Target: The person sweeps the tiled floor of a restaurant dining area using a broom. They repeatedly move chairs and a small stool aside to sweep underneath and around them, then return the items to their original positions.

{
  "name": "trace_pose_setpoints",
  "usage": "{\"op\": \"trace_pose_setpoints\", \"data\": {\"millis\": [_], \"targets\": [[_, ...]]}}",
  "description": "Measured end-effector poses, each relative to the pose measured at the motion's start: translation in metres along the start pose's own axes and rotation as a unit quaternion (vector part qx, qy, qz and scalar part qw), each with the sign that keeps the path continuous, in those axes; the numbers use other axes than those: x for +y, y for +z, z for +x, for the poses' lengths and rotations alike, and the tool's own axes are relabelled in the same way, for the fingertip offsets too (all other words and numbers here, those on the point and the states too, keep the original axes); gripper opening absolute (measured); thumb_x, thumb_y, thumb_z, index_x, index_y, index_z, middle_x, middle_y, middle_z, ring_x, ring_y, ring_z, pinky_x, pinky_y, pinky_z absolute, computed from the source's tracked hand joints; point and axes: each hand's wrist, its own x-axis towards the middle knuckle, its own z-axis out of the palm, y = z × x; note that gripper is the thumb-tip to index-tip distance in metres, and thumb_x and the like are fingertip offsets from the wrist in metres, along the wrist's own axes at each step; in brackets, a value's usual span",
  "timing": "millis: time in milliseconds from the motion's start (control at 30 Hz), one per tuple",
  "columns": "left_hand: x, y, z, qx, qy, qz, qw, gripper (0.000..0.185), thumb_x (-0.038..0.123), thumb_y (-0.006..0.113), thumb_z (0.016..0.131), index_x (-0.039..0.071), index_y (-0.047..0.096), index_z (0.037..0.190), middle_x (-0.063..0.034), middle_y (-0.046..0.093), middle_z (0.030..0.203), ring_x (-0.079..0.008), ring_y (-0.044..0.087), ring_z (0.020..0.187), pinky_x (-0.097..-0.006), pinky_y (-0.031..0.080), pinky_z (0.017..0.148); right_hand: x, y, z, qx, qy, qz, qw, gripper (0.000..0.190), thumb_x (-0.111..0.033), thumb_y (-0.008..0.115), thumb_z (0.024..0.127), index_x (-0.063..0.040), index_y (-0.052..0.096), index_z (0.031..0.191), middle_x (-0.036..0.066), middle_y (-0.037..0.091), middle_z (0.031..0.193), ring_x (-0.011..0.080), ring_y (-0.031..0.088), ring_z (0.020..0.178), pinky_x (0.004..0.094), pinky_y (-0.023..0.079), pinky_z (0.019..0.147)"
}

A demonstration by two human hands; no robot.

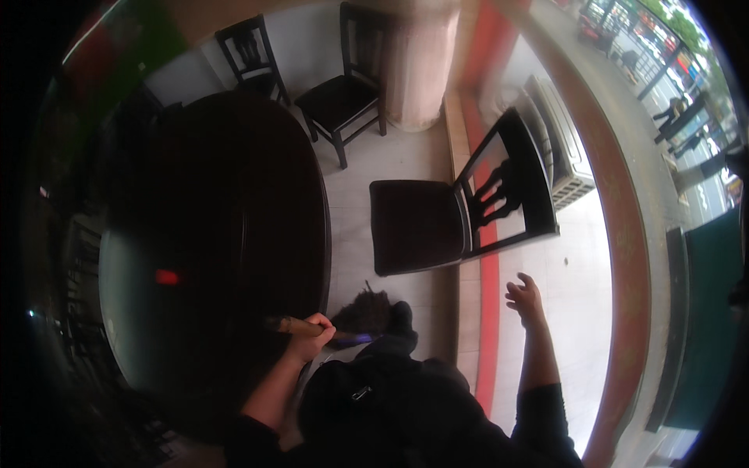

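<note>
My left hand (pixel 311 339) is closed around the wooden handle of a broom (pixel 295 326), over the near edge of a dark round table. The broom's dark bristle head (pixel 364 310) rests low by the floor, beside my dark shoe (pixel 401 319). My right hand (pixel 525 297) is raised with its fingers apart and slightly curled, and nothing is in it. It is nearest to a dark wooden chair (pixel 418 225), whose openwork back (pixel 509 187) leans towards the sill; a gap shows between hand and chair.
The dark round table (pixel 234 175) fills the left. Two more wooden chairs (pixel 339 102) (pixel 251 58) stand beyond, by a pale fluted column (pixel 418 70). A red-striped raised ledge (pixel 488 327) runs along the right, with an outdoor air-conditioner unit (pixel 562 134) past it and people on the pavement outside.
</note>
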Motion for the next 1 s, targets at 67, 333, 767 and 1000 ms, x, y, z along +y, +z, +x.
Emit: {"op": "trace_pose_setpoints", "data": {"millis": [67,333,767,1000], "targets": [[-0.015,0.011,0.029,0.04,-0.006,-0.02,0.999,0.014,0.016,0.071,0.093,0.006,0.062,0.086,-0.0001,0.063,0.08,-0.0099,0.058,0.078,-0.0296,0.048,0.071,-0.008,-0.004,0.024,0.123,-0.061,-0.016,0.99,0.055,-0.019,0.065,0.097,0.001,0.049,0.147,0.011,0.067,0.105,0.0148,0.061,0.08,0.0293,0.054,0.068],[0.033,0.019,0.131,0.172,0.0,-0.078,0.982,0.026,0.015,0.066,0.095,0.004,0.057,0.074,0.0003,0.056,0.064,-0.0089,0.054,0.062,-0.0299,0.042,0.058,-0.064,-0.041,0.101,0.299,-0.216,-0.155,0.916,0.052,-0.028,0.069,0.1,0.005,0.053,0.138,0.017,0.062,0.119,0.0288,0.063,0.105,0.0391,0.052,0.091],[0.067,0.004,0.162,0.015,-0.1,0.04,0.994,0.017,0.016,0.069,0.09,0.003,0.063,0.081,-0.0029,0.064,0.075,-0.0126,0.06,0.074,-0.0309,0.049,0.068,-0.105,-0.016,0.13,0.218,-0.181,0.16,0.945,0.049,-0.019,0.075,0.093,0.008,0.058,0.13,0.01,0.065,0.107,0.0177,0.06,0.096,0.0308,0.049,0.088],[0.048,0.029,0.13,0.108,-0.069,-0.007,0.992,0.014,0.011,0.066,0.091,0.004,0.064,0.08,-0.0032,0.066,0.076,-0.0119,0.062,0.074,-0.0297,0.051,0.071,-0.104,-0.025,0.17,0.198,-0.256,0.188,0.927,0.041,-0.012,0.073,0.095,0.008,0.061,0.129,0.011,0.067,0.107,0.0166,0.063,0.096,0.029,0.051,0.087]]}}
